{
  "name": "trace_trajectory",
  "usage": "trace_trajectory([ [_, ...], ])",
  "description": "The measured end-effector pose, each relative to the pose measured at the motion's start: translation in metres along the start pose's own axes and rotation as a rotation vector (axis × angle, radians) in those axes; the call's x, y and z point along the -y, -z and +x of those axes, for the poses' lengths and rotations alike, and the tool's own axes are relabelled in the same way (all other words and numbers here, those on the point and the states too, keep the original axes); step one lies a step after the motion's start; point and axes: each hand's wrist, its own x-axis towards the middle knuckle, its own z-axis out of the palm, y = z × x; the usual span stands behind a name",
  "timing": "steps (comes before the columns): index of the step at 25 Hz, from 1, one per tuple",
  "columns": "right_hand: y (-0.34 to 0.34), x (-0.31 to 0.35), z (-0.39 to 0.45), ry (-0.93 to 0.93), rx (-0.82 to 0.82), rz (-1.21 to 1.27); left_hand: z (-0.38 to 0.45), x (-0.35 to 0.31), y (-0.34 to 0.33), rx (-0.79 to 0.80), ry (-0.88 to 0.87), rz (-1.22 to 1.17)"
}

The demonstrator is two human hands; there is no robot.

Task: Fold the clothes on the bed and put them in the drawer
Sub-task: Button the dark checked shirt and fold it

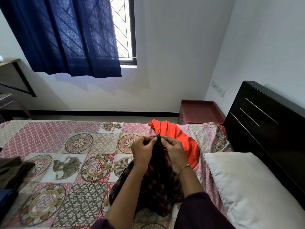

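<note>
Dark patterned garment [155, 184], lifted above the near side of the bed [79, 162], its top edge pinched by the left hand [142, 150] and the right hand [173, 151]. Orange garment [178, 138] lies just beyond; white pillow [247, 184] at right.

At my eleven o'clock a navy curtain [66, 35] hangs over the barred window [123, 30]. A white pillow [250, 184] lies at four o'clock against the black headboard [264, 116], with wall sockets [218, 89] at two o'clock.
</note>
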Motion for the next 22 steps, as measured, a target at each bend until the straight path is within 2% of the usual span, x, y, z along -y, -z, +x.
trace_trajectory([
  [4, 0.001, -0.001, 0.001, 0.021, 0.000, -0.043, -0.002, 0.000, 0.004, 0.091, 0.007, -0.082],
  [10, 0.000, 0.009, 0.008, 0.155, -0.055, -0.407, -0.002, 0.001, 0.011, 0.225, -0.049, -0.171],
  [14, -0.001, 0.012, 0.013, 0.137, -0.061, -0.509, -0.001, 0.008, 0.012, 0.300, -0.061, -0.135],
  [19, -0.004, -0.002, 0.016, 0.102, -0.150, -0.504, 0.001, 0.004, 0.005, 0.099, -0.314, 0.238],
  [22, -0.006, -0.012, 0.015, 0.126, -0.172, -0.461, -0.001, 0.003, -0.001, 0.047, -0.225, 0.359],
])
